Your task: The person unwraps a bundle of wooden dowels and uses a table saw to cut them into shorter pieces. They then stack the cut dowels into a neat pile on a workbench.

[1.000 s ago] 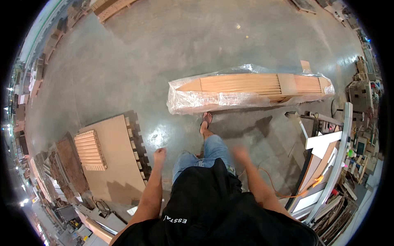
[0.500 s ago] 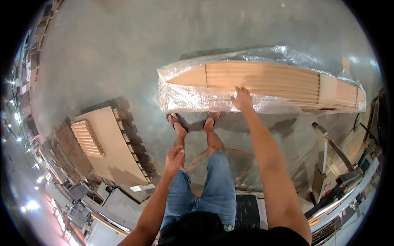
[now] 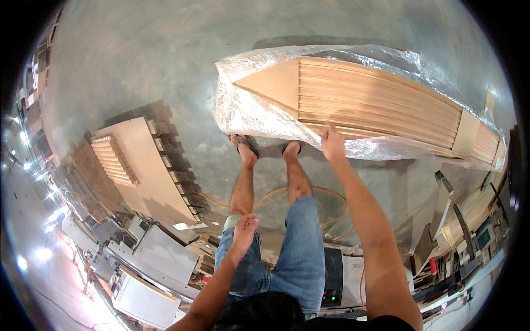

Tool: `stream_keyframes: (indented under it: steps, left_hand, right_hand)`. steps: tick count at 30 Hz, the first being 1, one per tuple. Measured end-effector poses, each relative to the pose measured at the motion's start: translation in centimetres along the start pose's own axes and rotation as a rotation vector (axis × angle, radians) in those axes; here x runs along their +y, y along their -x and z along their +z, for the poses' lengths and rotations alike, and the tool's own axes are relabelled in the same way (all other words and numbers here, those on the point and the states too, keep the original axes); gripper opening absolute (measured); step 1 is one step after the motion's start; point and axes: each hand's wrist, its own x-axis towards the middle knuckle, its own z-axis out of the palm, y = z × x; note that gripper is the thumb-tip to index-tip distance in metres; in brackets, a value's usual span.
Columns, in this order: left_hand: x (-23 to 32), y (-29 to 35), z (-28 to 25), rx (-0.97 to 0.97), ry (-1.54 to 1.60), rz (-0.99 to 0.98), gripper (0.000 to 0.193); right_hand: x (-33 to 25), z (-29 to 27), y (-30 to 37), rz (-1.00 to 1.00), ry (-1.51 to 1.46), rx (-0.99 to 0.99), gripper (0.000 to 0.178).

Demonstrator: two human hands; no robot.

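Observation:
A long stack of light-brown wooden strips (image 3: 375, 91) lies on the floor, partly covered by clear plastic wrap (image 3: 251, 118). My right hand (image 3: 333, 144) is at the near long side of the stack, closed on the edge of the wrap; its fingertips are partly hidden. From the hand, the wrap's edge slants back to the stack's left end, where a flat tan board (image 3: 276, 88) shows. Over my left thigh, my left hand (image 3: 244, 231) is loosely closed, with nothing visible in it.
To the left, a smaller bundle of strips (image 3: 114, 160) rests on a flat panel (image 3: 152, 185) over slatted wood. An orange hose (image 3: 276, 191) curls behind my feet. Machine parts and metal bars (image 3: 469, 229) stand at the right; a grey machine surface (image 3: 165, 254) is at lower left.
The wrap's near edge has come down toward me with my right hand, baring more of the strips. My left hand has dropped lower and closer to my thigh. The view has shifted slightly.

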Motion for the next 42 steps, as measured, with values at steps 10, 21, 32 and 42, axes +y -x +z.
stream_keyframes:
  steps: [10, 21, 32, 42]
  left_hand:
    - [4.9, -4.5, 0.4, 0.16, -0.44, 0.272, 0.038]
    - [24.4, -24.1, 7.7, -0.196, -1.417, 1.022, 0.065]
    - [18.6, -23.0, 2.3, 0.09, -1.13, 1.171, 0.023]
    - [18.7, -20.6, 2.0, 0.12, -1.017, 1.157, 0.019]
  right_hand:
    - [-4.7, -3.8, -3.2, -0.332, 0.552, -0.344, 0.044]
    - [-2.9, 0.1, -3.3, -0.335, 0.56, -0.142, 0.033]
    - [-2.0, -8.3, -5.4, -0.18, 0.513, -0.214, 0.079]
    - [4.1, -10.8, -9.2, -0.27, 0.78, -0.002, 0.052]
